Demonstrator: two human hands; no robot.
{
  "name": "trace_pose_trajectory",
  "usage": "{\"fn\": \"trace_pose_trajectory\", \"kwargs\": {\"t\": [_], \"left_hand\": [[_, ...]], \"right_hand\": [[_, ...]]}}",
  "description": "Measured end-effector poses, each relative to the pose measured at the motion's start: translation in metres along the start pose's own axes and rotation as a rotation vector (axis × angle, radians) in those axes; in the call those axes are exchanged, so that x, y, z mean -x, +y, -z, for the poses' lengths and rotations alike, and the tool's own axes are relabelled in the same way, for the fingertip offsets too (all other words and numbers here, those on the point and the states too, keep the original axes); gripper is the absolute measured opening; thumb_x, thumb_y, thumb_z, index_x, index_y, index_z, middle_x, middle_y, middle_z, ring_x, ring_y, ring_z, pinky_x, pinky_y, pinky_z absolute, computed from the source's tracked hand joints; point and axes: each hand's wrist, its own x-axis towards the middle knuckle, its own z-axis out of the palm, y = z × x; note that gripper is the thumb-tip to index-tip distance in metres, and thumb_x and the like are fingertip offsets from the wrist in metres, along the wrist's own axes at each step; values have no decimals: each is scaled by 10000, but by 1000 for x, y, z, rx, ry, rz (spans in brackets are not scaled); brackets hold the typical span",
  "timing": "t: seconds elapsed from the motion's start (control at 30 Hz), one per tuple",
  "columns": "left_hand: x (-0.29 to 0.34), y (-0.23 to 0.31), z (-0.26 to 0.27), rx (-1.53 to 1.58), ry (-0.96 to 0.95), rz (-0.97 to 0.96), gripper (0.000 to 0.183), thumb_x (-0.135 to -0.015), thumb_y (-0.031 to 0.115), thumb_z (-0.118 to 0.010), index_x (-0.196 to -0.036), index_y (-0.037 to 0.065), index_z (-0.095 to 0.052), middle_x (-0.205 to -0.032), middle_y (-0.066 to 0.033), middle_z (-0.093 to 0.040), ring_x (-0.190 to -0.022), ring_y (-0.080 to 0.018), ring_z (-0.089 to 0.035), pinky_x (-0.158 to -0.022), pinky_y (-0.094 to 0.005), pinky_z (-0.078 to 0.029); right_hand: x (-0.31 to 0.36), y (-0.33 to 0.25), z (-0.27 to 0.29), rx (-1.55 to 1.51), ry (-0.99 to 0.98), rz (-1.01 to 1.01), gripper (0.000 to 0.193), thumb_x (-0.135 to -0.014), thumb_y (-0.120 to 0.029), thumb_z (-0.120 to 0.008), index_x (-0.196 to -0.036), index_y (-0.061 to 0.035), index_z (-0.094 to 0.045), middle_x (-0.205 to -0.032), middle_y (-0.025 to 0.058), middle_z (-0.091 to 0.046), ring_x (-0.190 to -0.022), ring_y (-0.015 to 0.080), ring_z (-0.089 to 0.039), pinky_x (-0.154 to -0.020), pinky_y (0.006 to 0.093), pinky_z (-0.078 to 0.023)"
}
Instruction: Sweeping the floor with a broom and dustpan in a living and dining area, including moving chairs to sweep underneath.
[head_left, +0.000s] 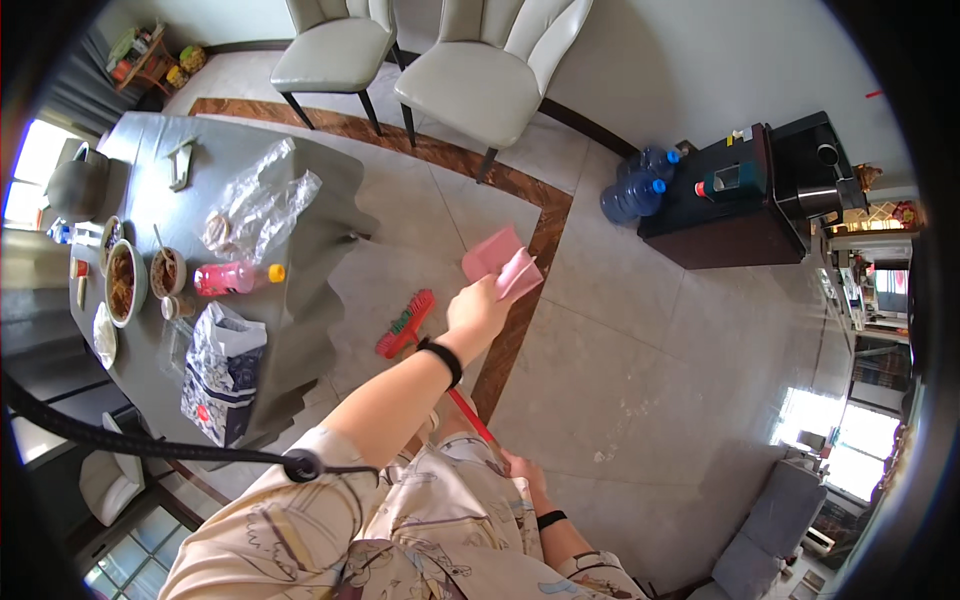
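My left hand [478, 312], with a black band at the wrist, reaches forward over the floor, its fingers closed round the upper part of a pink dustpan [492, 250]. Seen from above, the dustpan's lower part is partly covered by that hand. Close to my body, my right hand [524, 470] is wrapped round the red stick of a broom [468, 412]. The stick slants down to the left, passing behind my left forearm. The red broom head with red and green bristles [408, 324] rests near the floor, left of my left hand.
On the left, a cloth-covered table [330, 190] carries food bowls, a pink bottle [232, 278], plastic wrapping and a patterned bag [222, 375]. Pale chairs [470, 90] line the far wall. Blue water jugs [632, 198] stand beside a dark cabinet [715, 200] at right.
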Motion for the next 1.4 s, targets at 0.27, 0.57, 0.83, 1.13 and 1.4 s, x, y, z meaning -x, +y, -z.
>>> {"fn": "trace_pose_trajectory", "kwargs": {"t": [0.27,0.57,0.83,1.13,1.4], "left_hand": [[140,-90,129,648,119,189,202,-824,165,-675,-897,0,-585,-655,19,-538,-505,-47,-482,-427,-212,-358],[315,-122,195,696,259,413,166,-795,64,-638,-938,-3,-589,-632,20,-527,-459,-38,-446,-404,-204,-329],[405,-148,190,514,397,526,207,-721,83,-667,-898,-8,-612,-645,0,-553,-556,-68,-497,-516,-224,-394],[446,-159,157,492,483,706,259,-682,140,-690,-888,-7,-639,-676,-33,-574,-639,-109,-533,-607,-254,-441],[466,-162,123,539,524,930,243,-695,96,-708,-911,3,-649,-740,-67,-633,-689,-137,-581,-675,-280,-470]], "right_hand": [[26,-20,33,-195,53,-110,325,-851,-302,-519,-1151,-224,-618,-977,180,-639,-877,379,-610,-751,457,-484],[22,17,71,-47,216,27,303,-826,-207,-576,-1118,-245,-648,-915,165,-654,-850,368,-624,-726,458,-505],[23,15,154,108,237,-146,349,-824,-218,-616,-1169,-269,-614,-926,164,-655,-848,354,-633,-741,447,-509],[-73,-78,192,153,215,344,306,-812,-192,-625,-1117,-190,-646,-872,194,-644,-834,368,-627,-722,427,-514],[-175,-295,50,77,-68,656,355,-827,-166,-514,-1169,-198,-605,-938,227,-620,-904,408,-592,-775,480,-479]]}}
